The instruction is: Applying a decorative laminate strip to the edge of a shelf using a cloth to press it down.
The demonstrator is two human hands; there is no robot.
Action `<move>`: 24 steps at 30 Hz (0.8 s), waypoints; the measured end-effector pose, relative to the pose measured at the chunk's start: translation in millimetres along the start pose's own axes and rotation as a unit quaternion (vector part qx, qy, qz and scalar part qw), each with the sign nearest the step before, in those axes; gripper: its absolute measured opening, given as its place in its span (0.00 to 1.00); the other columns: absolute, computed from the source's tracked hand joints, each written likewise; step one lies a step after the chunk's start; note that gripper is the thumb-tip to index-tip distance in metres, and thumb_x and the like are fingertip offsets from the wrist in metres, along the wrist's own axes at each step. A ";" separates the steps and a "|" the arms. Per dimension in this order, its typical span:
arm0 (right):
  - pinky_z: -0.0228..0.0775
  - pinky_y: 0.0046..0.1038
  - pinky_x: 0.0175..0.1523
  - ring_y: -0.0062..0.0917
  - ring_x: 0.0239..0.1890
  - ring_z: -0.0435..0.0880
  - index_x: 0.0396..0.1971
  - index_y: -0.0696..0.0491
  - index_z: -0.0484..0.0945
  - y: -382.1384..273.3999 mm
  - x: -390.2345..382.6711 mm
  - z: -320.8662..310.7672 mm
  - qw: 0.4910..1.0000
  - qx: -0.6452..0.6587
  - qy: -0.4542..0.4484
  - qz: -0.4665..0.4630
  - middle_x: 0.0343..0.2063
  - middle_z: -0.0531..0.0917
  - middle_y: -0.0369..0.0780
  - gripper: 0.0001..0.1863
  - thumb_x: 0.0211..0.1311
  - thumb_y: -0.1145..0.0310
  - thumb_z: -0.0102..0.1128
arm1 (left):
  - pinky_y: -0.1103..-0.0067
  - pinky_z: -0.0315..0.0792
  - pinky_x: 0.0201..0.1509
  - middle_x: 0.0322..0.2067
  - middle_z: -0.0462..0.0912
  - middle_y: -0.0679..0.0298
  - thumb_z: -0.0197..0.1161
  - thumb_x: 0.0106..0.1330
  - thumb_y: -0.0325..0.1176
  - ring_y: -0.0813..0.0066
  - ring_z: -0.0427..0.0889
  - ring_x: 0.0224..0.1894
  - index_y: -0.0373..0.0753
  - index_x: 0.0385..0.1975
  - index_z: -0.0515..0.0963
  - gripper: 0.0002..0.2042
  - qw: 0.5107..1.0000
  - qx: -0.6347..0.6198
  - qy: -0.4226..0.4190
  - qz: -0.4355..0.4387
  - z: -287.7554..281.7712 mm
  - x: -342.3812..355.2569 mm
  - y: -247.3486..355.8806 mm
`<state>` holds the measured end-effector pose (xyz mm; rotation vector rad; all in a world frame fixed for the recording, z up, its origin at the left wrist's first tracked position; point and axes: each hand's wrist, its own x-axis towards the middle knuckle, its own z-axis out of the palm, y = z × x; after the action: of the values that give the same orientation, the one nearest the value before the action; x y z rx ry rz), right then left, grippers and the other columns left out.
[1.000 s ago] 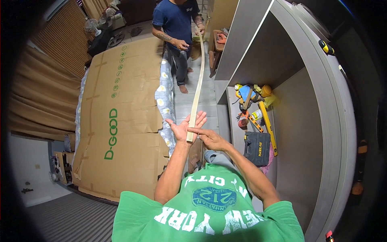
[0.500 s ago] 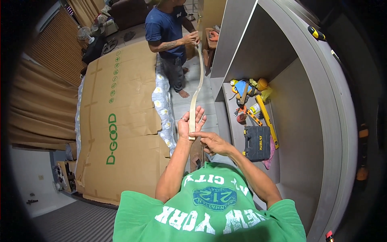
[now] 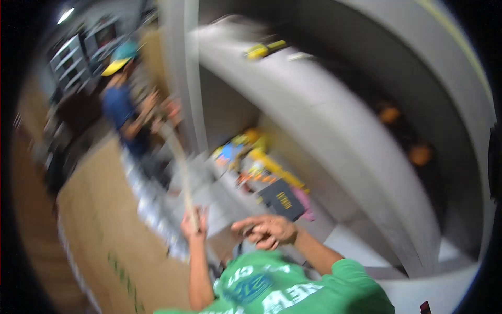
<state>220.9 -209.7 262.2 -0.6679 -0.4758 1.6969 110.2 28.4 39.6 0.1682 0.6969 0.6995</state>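
Observation:
A long, pale flat strip (image 3: 181, 165), blurred by motion, runs between me and another person. My left hand (image 3: 201, 220) bears its near end, which lies along the palm and against the fingers. Apart from the strip, my right hand (image 3: 269, 231) hovers to the right with its index finger stretched out and the others loosely curled. I see nothing in it. Beyond, a person in a blue shirt and cap (image 3: 119, 99) has both hands near the strip's far end; their exact grip is smeared.
Left lies a large sheet of cardboard (image 3: 99, 225) over bedding with a patterned edge (image 3: 141, 191). At right, a grey cabinet (image 3: 324, 118) holds a dark tool case (image 3: 281, 200), a yellow level (image 3: 280, 170) and several loose tools. A yellow-and-black tool (image 3: 264, 49) rests on the cabinet's edge.
The view has swung right and blurred. My right index finger has come off the strip's near end and moved away to the right. The strip still lies in my left hand.

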 end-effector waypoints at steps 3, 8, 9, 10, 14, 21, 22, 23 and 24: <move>0.50 0.14 0.20 0.12 0.19 0.58 0.69 0.51 0.59 -47.3 -57.3 52.1 0.972 -0.056 0.065 -0.217 0.26 0.64 0.35 0.31 0.64 0.76 0.38 | 0.79 0.80 0.30 0.23 0.81 0.63 0.50 0.66 0.39 0.71 0.81 0.23 0.36 0.32 0.78 0.14 0.993 0.094 -0.049 -0.059 17.8 10.5 -10.0; 0.54 0.21 0.19 0.17 0.18 0.62 0.70 0.45 0.57 -68.7 -165.1 168.2 0.734 -0.383 0.258 -0.498 0.24 0.71 0.44 0.38 0.55 0.78 0.44 | 0.67 0.76 0.44 0.30 0.75 0.54 0.45 0.71 0.33 0.59 0.74 0.29 0.29 0.37 0.73 0.13 0.990 0.056 -0.027 -0.128 50.9 25.3 -39.6; 0.54 0.22 0.17 0.19 0.15 0.63 0.73 0.40 0.48 -78.0 -180.8 168.7 0.664 -0.415 0.276 -0.557 0.21 0.71 0.44 0.41 0.59 0.73 0.50 | 0.67 0.76 0.44 0.30 0.75 0.54 0.45 0.71 0.33 0.59 0.74 0.29 0.29 0.37 0.73 0.13 0.989 0.064 -0.036 -0.126 24.8 58.3 -38.3; 0.54 0.20 0.14 0.18 0.12 0.62 0.73 0.37 0.37 -79.8 -197.8 213.2 0.571 -0.475 0.313 -0.592 0.18 0.68 0.40 0.43 0.65 0.61 0.54 | 0.70 0.74 0.52 0.37 0.78 0.55 0.44 0.70 0.29 0.63 0.76 0.33 0.29 0.44 0.73 0.13 0.881 -0.096 -0.418 -0.198 -33.0 133.2 -43.3; 0.52 0.16 0.10 0.13 0.07 0.56 0.73 0.37 0.35 -75.0 -254.3 279.0 0.121 -0.480 0.605 -0.623 0.18 0.68 0.36 0.35 0.72 0.64 0.39 | 0.77 0.76 0.40 0.43 0.79 0.57 0.51 0.67 0.25 0.74 0.78 0.37 0.29 0.51 0.72 0.15 0.943 -0.031 -0.168 -0.285 17.0 116.5 -58.7; 0.59 0.23 0.15 0.19 0.11 0.62 0.73 0.36 0.36 -78.8 -320.4 304.0 0.124 -0.358 0.715 -0.588 0.19 0.73 0.42 0.32 0.71 0.65 0.28 | 0.80 0.72 0.29 0.36 0.82 0.54 0.53 0.63 0.22 0.73 0.78 0.33 0.28 0.36 0.80 0.08 0.842 0.380 -0.383 0.000 -6.0 216.4 -104.7; 0.59 0.23 0.15 0.19 0.11 0.62 0.73 0.36 0.36 -78.6 -318.9 305.3 0.117 -0.357 0.721 -0.583 0.19 0.73 0.42 0.32 0.71 0.65 0.28 | 0.80 0.70 0.27 0.32 0.83 0.55 0.54 0.63 0.23 0.73 0.78 0.30 0.29 0.31 0.81 0.07 0.884 0.287 -0.357 -0.093 -4.7 215.5 -108.4; 0.59 0.23 0.15 0.19 0.11 0.62 0.73 0.36 0.35 -87.7 -315.1 304.7 0.113 -0.341 0.741 -0.567 0.19 0.73 0.43 0.33 0.71 0.65 0.29 | 0.77 0.71 0.27 0.26 0.80 0.57 0.55 0.64 0.26 0.70 0.77 0.26 0.31 0.36 0.80 0.08 0.732 0.526 -0.412 0.130 -5.4 236.6 -103.3; 0.59 0.23 0.15 0.19 0.11 0.62 0.73 0.36 0.35 -92.2 -311.1 303.9 0.103 -0.324 0.765 -0.546 0.20 0.74 0.43 0.33 0.71 0.64 0.29 | 0.77 0.71 0.27 0.26 0.80 0.57 0.55 0.64 0.26 0.70 0.77 0.26 0.31 0.36 0.80 0.08 0.733 0.525 -0.414 0.125 -10.3 242.4 -103.8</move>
<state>134.2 -479.7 604.5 -1.5962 0.0860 -1.2730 292.8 104.1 -135.2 1.5616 0.1071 0.3274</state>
